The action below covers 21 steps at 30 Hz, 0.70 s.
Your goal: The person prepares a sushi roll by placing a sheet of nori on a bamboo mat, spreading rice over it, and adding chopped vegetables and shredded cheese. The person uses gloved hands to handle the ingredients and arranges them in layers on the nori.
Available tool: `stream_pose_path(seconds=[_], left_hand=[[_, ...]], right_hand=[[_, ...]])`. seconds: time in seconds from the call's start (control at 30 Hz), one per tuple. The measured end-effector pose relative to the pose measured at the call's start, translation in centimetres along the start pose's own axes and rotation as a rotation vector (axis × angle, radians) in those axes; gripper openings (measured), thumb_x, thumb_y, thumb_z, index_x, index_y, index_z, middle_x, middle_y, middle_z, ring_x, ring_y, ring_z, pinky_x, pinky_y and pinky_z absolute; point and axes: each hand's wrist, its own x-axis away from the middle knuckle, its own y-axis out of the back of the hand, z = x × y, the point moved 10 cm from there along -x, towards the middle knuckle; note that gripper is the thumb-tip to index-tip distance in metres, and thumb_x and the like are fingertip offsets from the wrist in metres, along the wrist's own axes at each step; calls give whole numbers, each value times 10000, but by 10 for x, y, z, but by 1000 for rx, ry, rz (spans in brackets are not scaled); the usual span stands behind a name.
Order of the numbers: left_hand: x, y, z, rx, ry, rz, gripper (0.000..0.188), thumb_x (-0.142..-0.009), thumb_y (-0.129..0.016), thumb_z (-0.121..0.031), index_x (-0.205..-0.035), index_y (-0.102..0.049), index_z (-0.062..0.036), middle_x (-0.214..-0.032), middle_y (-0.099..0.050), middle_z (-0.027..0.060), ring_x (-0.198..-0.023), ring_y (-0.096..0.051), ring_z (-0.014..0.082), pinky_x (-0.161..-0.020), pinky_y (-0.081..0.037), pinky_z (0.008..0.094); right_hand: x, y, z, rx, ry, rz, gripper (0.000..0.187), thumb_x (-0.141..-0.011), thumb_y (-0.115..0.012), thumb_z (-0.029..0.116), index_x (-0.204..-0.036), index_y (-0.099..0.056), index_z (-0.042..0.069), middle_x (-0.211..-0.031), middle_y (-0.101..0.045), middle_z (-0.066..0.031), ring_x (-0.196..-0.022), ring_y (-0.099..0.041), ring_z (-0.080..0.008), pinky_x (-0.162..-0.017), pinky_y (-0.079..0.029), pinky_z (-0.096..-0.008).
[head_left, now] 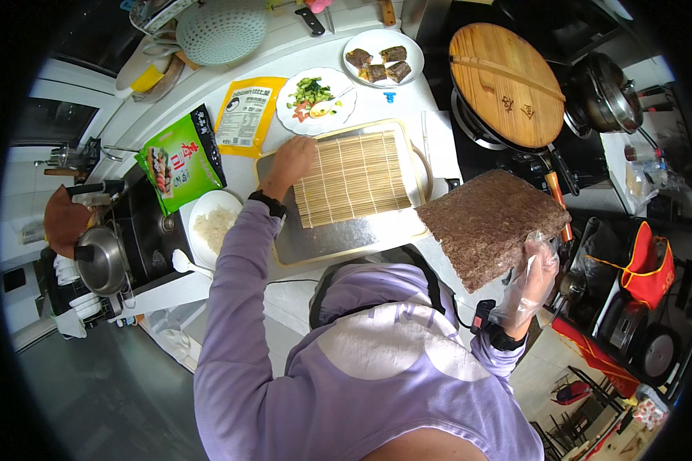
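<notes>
Head view, looking down over a lilac hooded sweatshirt, shows the person's two hands busy at a white bench [407,104]. Left hand [292,160] lies palm down on the left edge of a pale bamboo rolling mat [354,178], fingers spread flat and pinching nothing. That mat rests on a rectangular metal tray [338,240], which sits on the bench in front of the person. Right hand [532,278], covered by a clear plastic glove, holds a dark square sheet of dried seaweed [488,224] by its lower right corner; the grip is closed on that corner, and the sheet hangs tilted in the air to the right of the tray, apart from the mat.

Just left of the tray stands a white plate of cooked rice [214,228], with a white spoon [186,265] near its lower edge. Beyond the tray are a white plate of chopped green vegetables [315,98] and a white plate of dark sliced rolls [380,63] (well apart from either hand). A green foil packet [181,160] and a yellow packet [246,117] lie at the bench's left. A round wooden lid [507,84] covers a wok on the stove to the right.
</notes>
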Motion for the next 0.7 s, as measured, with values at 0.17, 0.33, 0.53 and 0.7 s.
stream_pose_path(seconds=[0.17, 0.33, 0.53, 0.7], left_hand=[[-9, 16, 28, 92, 196, -201, 206, -799, -609, -101, -995, -596, -40, -945, -618, 141, -875, -591, 333, -762, -489, 404], [16, 34, 1, 41, 149, -300, 154, -783, -622, -88, -915, -580, -21, -1018, -551, 129, -956, -525, 329, -803, -449, 410], [107, 31, -56, 153, 264, -204, 364, -728, -705, -117, -1054, -579, -15, -1103, -522, 134, -1029, -485, 338, -905, -392, 444], [149, 38, -57, 142, 465, -321, 398, -734, -719, -141, -1095, -584, -44, -1131, -504, 135, -1054, -467, 334, -929, -368, 447]], right_hand=[[1, -5, 6, 37, -11, 14, 233, -841, -614, 66, -650, -485, 99, -661, -433, 82, -631, -369, -28, -578, -278, -207], [-4, 8, -13, -26, -64, 55, 156, -904, -563, 179, -933, -602, 31, -863, -559, 8, -814, -512, -59, -738, -398, -188], [-9, 7, -13, -77, -53, 85, 210, -911, -550, 199, -999, -584, 12, -929, -557, 0, -856, -503, -70, -778, -393, -183], [-11, -16, -1, -37, -35, 143, 232, -924, -530, 235, -997, -586, 23, -947, -550, 8, -880, -488, -52, -785, -376, -171]])
